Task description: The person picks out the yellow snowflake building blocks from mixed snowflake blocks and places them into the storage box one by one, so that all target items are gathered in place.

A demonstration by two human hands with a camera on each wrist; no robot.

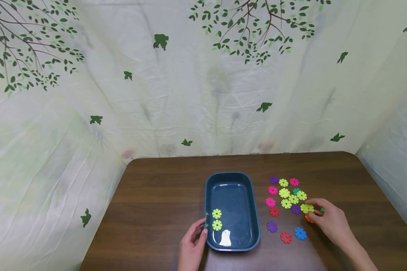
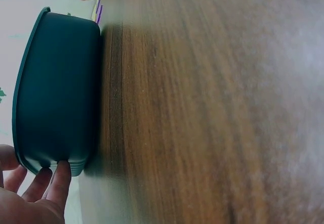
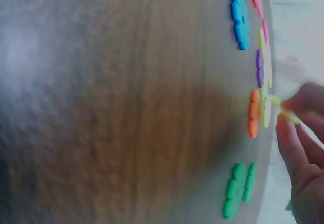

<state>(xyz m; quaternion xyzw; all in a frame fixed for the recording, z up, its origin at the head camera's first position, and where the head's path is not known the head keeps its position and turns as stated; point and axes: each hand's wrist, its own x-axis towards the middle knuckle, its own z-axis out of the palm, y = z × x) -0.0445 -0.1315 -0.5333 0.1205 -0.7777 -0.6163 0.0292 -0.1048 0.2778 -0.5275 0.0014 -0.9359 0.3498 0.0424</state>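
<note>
My left hand grips the left side of a dark blue plastic tray, thumb at the rim and fingers against the outer wall in the left wrist view. Two yellow flower-shaped discs lie inside, near the tray's left wall. To the right of the tray, my right hand pinches a yellow flower-shaped disc between thumb and forefinger. An orange disc lies just below that hand, partly covered by it in the head view. Green discs sit close by.
Several more discs are spread right of the tray, among them a blue disc, a red disc, purple discs and pink discs. Some yellow discs overlap. Behind the brown wooden table hangs a leaf-patterned cloth.
</note>
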